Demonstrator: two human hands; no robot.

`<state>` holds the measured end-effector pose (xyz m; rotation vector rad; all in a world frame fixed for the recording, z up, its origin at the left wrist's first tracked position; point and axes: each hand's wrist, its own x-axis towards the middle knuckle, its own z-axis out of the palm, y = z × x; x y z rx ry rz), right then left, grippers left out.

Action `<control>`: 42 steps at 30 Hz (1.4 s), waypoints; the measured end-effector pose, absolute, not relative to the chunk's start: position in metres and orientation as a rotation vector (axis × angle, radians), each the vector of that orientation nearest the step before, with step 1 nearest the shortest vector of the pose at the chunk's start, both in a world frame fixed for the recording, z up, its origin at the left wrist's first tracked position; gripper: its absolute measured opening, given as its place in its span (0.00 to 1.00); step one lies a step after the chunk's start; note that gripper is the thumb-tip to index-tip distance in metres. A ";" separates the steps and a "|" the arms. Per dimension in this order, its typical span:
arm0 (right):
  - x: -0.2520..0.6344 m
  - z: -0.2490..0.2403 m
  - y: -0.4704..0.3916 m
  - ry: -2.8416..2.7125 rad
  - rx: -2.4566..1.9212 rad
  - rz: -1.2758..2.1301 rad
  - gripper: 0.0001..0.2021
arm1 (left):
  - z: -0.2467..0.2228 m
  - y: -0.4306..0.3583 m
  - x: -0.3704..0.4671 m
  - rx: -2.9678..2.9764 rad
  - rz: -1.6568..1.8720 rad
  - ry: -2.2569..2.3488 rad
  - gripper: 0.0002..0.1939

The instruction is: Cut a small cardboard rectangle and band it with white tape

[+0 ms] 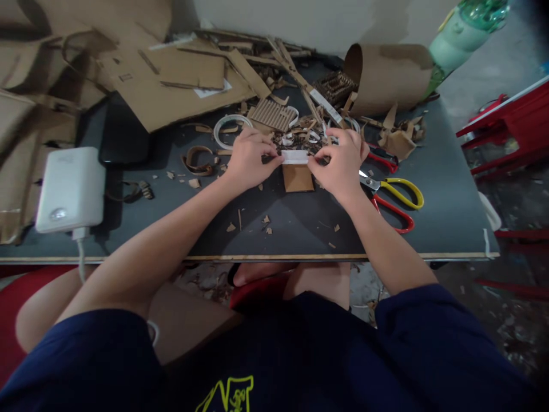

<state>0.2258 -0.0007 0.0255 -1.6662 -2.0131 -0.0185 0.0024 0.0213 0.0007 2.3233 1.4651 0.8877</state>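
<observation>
A short white strip (295, 157), perhaps tape or paper, is stretched between my two hands in the head view. My left hand (253, 157) pinches its left end between thumb and forefinger. The right end is pinched by my right hand (338, 163). Just below the strip lies a small brown cardboard square (299, 178), and the strip covers or hangs over its far edge; I cannot tell whether they touch. Scissors (388, 189) with one yellow and one red handle lie beside my right wrist.
Left of my arm sits a white power bank (72, 189) with its cable, near a black phone-like object (124, 131). Cardboard sheets (171, 68) and scraps pile up behind. A roll of white tape (231, 129) and a cardboard tube (392, 77) with a green bottle (465, 40) stand further back.
</observation>
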 end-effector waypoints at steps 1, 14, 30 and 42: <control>0.226 0.026 -0.001 -2.025 -1.665 -0.017 0.10 | 0.000 0.021 0.003 2.325 0.860 1.483 0.13; 0.229 0.026 0.002 -1.989 -1.683 0.078 0.07 | 0.010 0.005 0.018 2.280 0.738 1.638 0.11; 0.227 0.024 0.004 -1.981 -1.714 0.160 0.07 | 0.006 0.008 0.014 2.257 0.733 1.652 0.12; 0.229 0.022 0.005 -2.011 -1.706 0.141 0.08 | 0.002 0.010 0.011 2.270 0.769 1.621 0.11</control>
